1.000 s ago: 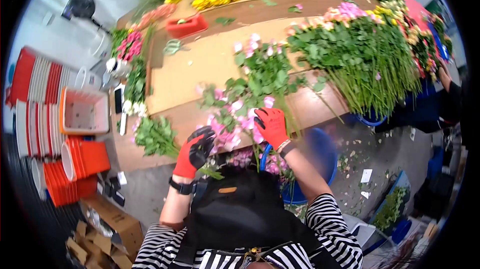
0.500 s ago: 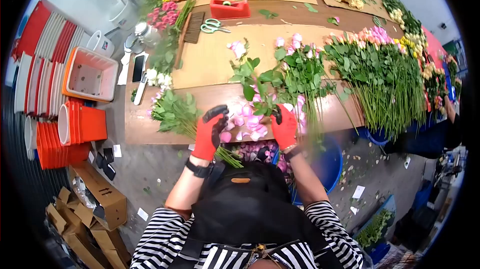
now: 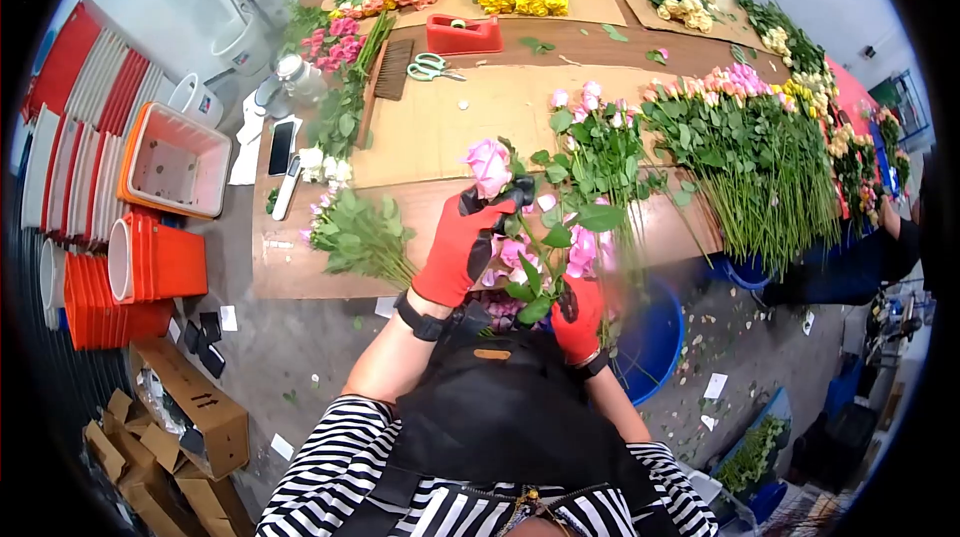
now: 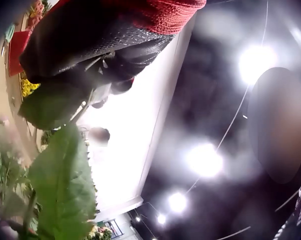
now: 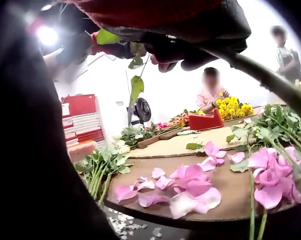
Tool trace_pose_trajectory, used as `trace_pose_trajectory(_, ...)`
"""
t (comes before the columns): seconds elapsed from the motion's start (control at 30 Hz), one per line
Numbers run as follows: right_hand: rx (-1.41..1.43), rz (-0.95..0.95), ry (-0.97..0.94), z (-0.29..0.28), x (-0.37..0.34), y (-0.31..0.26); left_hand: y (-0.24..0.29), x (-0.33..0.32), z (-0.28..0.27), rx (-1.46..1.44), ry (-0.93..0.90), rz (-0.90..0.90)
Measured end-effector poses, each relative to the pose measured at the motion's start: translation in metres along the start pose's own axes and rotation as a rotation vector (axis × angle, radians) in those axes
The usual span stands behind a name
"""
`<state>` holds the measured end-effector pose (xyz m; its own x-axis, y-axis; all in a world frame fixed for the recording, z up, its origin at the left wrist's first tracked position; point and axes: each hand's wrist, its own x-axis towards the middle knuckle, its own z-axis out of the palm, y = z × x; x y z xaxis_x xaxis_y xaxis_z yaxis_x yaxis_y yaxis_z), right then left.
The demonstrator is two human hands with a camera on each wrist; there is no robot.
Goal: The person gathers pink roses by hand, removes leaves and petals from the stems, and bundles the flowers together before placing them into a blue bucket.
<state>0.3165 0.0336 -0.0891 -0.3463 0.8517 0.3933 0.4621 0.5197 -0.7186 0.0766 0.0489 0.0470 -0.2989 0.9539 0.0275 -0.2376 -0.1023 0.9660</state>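
A pink rose (image 3: 489,167) stands upright at the fingertips of my left hand (image 3: 462,242), whose gloved fingers curl round the stem just under the bloom. Lower on the same stem, my right hand (image 3: 580,322) grips it near the table's front edge; the thick green stem (image 5: 263,75) runs through those fingers in the right wrist view. Leaves (image 3: 535,287) hang between the hands. In the left wrist view, the black-coated fingers of my left hand (image 4: 105,40) bend over the stem, with a large leaf (image 4: 63,185) below. Loose pink petals (image 5: 190,187) lie on the table under the hands.
Pink roses (image 3: 605,152) and a long row of stems (image 3: 760,167) lie to the right, a small bunch (image 3: 360,232) to the left. Scissors (image 3: 430,65) and a red dispenser (image 3: 465,34) stand further back. A blue bucket (image 3: 655,337) is below the edge.
The rose has come nearer and stands upright. My left hand has moved up and right and taken hold under its bloom; my right hand has drawn down toward my body.
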Motion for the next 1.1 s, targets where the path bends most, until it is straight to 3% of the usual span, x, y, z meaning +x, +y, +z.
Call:
trace_pose_trajectory(0.03, 0.04, 0.018, -0.091, -0.001, -0.01, 0.009, 0.007, -0.006, 0.006, -0.036, 0.016, -0.05)
trace_pose_trajectory(0.13, 0.031, -0.013, -0.132, -0.026, 0.016, -0.028, 0.008, -0.011, 0.005, -0.097, 0.009, -0.076)
trace_pose_trajectory(0.17, 0.2, 0.051, -0.124, -0.034, 0.023, -0.029, 0.008, -0.012, 0.005, -0.147, -0.009, -0.095)
trace_pose_trajectory(0.27, 0.188, -0.013, 0.129, -0.076, 0.067, -0.083, 0.016, -0.032, 0.02, -0.056, 0.058, -0.125)
trace_pose_trajectory(0.3, 0.154, -0.108, 0.136, -0.088, 0.08, -0.097, 0.031, -0.032, 0.023, 0.077, -0.053, -0.206)
trace_pose_trajectory(0.33, 0.12, -0.206, 0.138, -0.1, 0.094, -0.114, 0.026, -0.034, 0.027, -0.003, -0.104, -0.181)
trace_pose_trajectory(0.4, -0.048, -0.204, 0.047, -0.115, 0.117, -0.154, 0.009, -0.04, 0.032, 0.003, -0.177, -0.053)
trace_pose_trajectory(0.43, -0.029, -0.165, 0.083, -0.107, 0.122, -0.159, 0.015, -0.043, 0.034, 0.035, -0.205, -0.124)
trace_pose_trajectory(0.47, -0.007, -0.133, 0.116, -0.101, 0.125, -0.162, 0.021, -0.045, 0.037, 0.069, -0.234, -0.194)
trace_pose_trajectory(0.67, 0.346, -0.057, 0.232, -0.09, 0.116, -0.141, 0.015, -0.056, 0.03, 0.293, -0.17, -0.133)
trace_pose_trajectory(0.73, 0.391, 0.008, 0.267, -0.088, 0.114, -0.146, -0.014, -0.058, 0.023, 0.091, -0.096, -0.129)
trace_pose_trajectory(0.8, 0.604, 0.074, 0.347, -0.08, 0.111, -0.145, -0.015, -0.054, 0.021, 0.079, -0.175, -0.131)
trace_pose_trajectory(0.83, 0.694, 0.17, 0.355, -0.077, 0.108, -0.145, -0.022, -0.055, 0.025, 0.117, -0.144, -0.029)
trace_pose_trajectory(0.93, 1.051, 0.382, 0.329, -0.072, 0.104, -0.144, -0.02, -0.058, 0.031, 0.04, -0.152, -0.056)
trace_pose_trajectory(1.03, 1.112, 0.366, 0.361, -0.066, 0.101, -0.134, -0.041, -0.054, 0.024, 0.14, -0.189, 0.114)
trace_pose_trajectory(1.1, 1.175, 0.349, 0.476, -0.069, 0.103, -0.134, -0.045, -0.054, 0.02, -0.042, -0.183, 0.017)
